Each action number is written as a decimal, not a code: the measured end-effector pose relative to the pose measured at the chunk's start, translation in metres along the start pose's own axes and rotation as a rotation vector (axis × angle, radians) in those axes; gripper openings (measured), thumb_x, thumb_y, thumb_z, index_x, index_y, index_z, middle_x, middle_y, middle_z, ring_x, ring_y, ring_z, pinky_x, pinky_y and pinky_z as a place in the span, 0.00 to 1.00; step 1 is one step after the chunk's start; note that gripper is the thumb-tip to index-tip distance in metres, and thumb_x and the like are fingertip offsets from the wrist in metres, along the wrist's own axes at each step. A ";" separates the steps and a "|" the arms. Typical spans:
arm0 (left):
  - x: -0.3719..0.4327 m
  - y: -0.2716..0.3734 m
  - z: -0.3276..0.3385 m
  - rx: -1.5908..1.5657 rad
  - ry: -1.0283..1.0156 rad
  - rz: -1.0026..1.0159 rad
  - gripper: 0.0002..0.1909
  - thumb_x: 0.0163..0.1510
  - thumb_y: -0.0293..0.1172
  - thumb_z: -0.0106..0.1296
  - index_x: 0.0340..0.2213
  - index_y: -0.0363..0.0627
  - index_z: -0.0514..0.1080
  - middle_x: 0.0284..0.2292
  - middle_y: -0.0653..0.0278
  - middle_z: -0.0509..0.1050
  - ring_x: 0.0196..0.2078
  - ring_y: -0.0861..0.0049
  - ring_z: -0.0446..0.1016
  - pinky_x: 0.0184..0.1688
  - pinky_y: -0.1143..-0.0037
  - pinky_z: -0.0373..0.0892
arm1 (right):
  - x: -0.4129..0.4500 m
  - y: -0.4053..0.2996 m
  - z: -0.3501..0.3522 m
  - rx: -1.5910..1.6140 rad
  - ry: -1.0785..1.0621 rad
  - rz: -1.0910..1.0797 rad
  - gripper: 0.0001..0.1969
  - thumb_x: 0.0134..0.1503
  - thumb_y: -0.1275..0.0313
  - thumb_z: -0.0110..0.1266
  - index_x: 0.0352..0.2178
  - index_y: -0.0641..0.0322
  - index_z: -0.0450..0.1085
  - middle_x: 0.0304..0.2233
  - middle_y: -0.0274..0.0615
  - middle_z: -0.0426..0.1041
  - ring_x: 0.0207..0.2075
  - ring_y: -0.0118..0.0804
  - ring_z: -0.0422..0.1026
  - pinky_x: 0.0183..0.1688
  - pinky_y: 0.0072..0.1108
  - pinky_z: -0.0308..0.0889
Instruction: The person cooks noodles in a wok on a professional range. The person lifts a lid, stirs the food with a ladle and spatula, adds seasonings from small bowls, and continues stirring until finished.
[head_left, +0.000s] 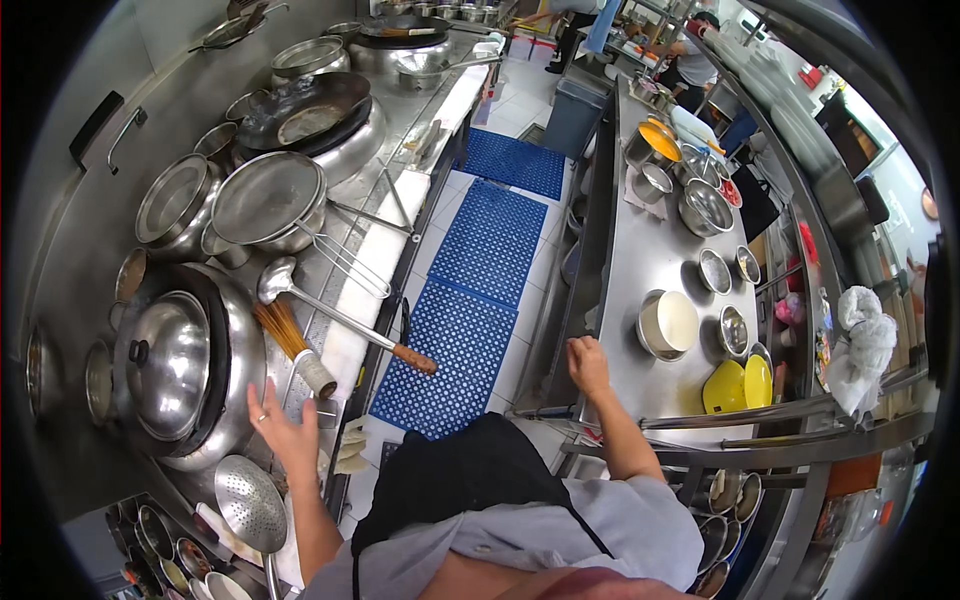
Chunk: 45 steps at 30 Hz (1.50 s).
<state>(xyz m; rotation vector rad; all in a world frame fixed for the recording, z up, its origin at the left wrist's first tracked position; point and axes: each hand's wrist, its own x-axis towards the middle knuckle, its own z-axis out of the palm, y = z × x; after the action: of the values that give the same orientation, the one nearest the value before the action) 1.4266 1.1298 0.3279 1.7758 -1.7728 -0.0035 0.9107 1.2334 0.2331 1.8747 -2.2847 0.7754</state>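
Over the edge of the steel range, my left hand (285, 431) is raised with its fingers apart and nothing in it. Near it lie a bamboo wok brush (294, 349) and a long-handled ladle (341, 315) with a wooden grip. Left of this hand a domed steel lid (171, 366) covers a wok, and a perforated skimmer (251, 504) rests below. My right hand (589, 365) hangs beside the near left edge of the steel counter, fingers curled, with no object visible in it. The closest things on that counter are a cream container (671, 322) and yellow containers (726, 386).
A wire strainer (266, 196) rests on a pot, with an empty-looking wok (304, 116) beyond. Blue perforated mats (450, 352) cover part of the aisle floor. A grey bin (576, 116) stands farther along. Other people are at the far end. Metal bowls (706, 206) stand on the counter.
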 end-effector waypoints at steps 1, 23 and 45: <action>0.004 0.008 0.000 -0.153 0.012 0.062 0.31 0.45 0.28 0.55 0.52 0.37 0.63 0.58 0.43 0.53 0.59 0.49 0.54 0.60 0.61 0.53 | 0.002 -0.001 0.002 -0.020 0.007 0.000 0.05 0.52 0.73 0.53 0.30 0.62 0.71 0.27 0.48 0.70 0.31 0.51 0.70 0.33 0.37 0.67; -0.129 -0.043 0.236 -0.959 -1.759 -0.403 0.19 0.61 0.46 0.42 0.42 0.46 0.74 0.38 0.64 0.76 0.38 0.80 0.73 0.41 0.77 0.68 | 0.005 -0.006 0.012 -0.166 -0.097 0.082 0.14 0.57 0.64 0.51 0.21 0.61 0.66 0.21 0.47 0.69 0.27 0.50 0.71 0.29 0.38 0.66; -0.186 -0.134 0.285 -0.143 -1.702 0.067 0.20 0.50 0.47 0.53 0.38 0.46 0.77 0.35 0.55 0.78 0.39 0.66 0.76 0.42 0.71 0.69 | 0.004 -0.004 0.011 -0.187 -0.160 0.125 0.04 0.48 0.75 0.51 0.27 0.60 0.64 0.27 0.48 0.67 0.34 0.51 0.70 0.34 0.38 0.67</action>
<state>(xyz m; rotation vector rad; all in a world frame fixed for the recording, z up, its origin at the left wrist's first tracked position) 1.4097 1.1670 -0.0353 1.5208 -2.6309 -2.0447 0.9160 1.2243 0.2267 1.7851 -2.4906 0.4192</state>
